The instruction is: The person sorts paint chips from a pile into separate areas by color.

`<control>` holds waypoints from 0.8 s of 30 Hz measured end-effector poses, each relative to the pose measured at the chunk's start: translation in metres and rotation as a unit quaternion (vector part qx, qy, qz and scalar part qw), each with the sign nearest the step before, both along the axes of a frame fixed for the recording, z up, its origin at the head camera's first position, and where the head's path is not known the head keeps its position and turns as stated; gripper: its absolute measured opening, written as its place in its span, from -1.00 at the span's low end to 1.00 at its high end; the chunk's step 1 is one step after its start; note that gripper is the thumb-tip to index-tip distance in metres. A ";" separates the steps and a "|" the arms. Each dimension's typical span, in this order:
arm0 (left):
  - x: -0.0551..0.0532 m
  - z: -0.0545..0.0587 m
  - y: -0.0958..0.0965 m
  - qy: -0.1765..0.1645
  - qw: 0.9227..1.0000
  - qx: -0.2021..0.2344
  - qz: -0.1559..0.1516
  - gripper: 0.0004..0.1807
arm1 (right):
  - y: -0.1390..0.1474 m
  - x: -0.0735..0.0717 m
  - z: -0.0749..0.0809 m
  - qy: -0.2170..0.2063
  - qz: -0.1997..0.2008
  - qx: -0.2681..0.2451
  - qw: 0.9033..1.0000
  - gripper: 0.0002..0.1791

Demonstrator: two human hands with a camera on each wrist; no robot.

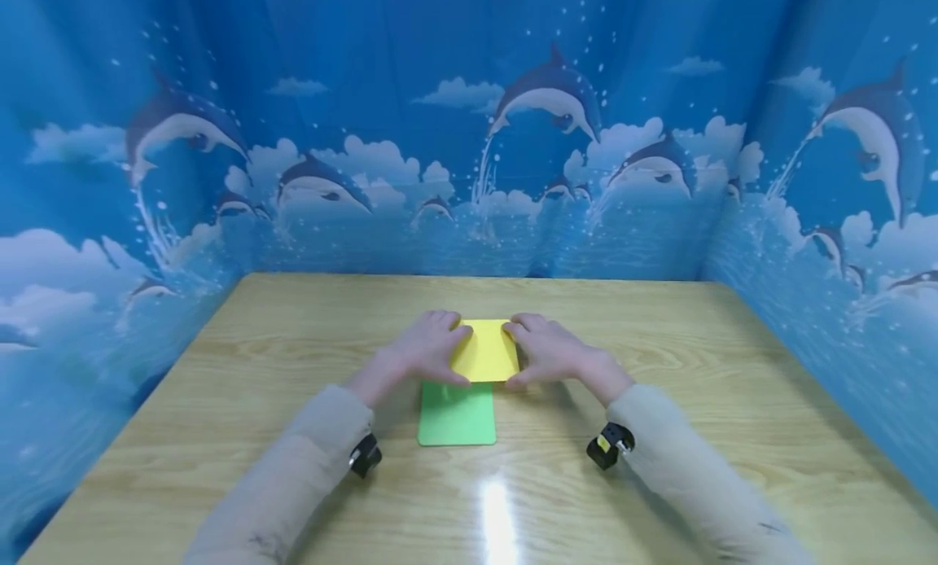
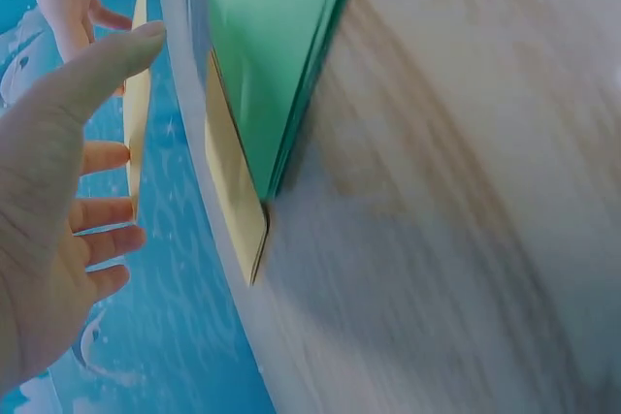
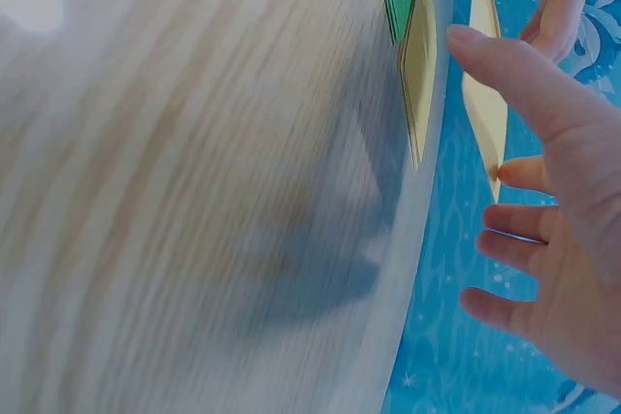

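Observation:
Both hands hold a yellow sheet of paper by its left and right sides, raised above the table. My left hand grips the left side; in the left wrist view its thumb and fingertips lie along the sheet. The right side is held by my right hand, whose index fingertip touches the sheet's lower corner in the right wrist view. Below lies a stack of green sheets, edges layered. Against its far end is a yellow stack on the table, hidden by the raised sheet in the head view.
The wooden table extends around the stacks. A blue curtain printed with dolphins and clouds stands behind and on both sides. Small black devices are strapped to both wrists over light sleeves.

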State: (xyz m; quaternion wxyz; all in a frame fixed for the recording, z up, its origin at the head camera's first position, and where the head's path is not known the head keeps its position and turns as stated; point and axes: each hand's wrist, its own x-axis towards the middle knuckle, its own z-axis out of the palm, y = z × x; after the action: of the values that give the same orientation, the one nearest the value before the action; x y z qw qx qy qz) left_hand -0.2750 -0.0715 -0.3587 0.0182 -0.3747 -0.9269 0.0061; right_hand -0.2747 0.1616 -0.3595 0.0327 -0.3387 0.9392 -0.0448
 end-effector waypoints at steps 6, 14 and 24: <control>-0.011 0.005 -0.010 -0.027 0.999 0.010 0.021 -0.08 | -0.013 -0.010 0.003 -0.007 -0.013 -0.014 1.000 0.00; -0.024 0.003 -0.019 -0.063 0.996 0.027 0.062 -0.12 | -0.033 -0.020 0.001 -0.011 -0.032 -0.011 0.999 -0.04; -0.028 -0.009 -0.028 -0.092 0.992 0.030 0.078 -0.11 | -0.052 -0.022 -0.016 -0.056 -0.077 0.037 0.995 -0.05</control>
State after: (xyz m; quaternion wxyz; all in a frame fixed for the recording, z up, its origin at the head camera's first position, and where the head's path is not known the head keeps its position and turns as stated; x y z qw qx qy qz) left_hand -0.3027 -0.0996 -0.3677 -0.0563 -0.2998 -0.9508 -0.0546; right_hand -0.2969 0.1098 -0.3755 0.0942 -0.2607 0.9603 -0.0312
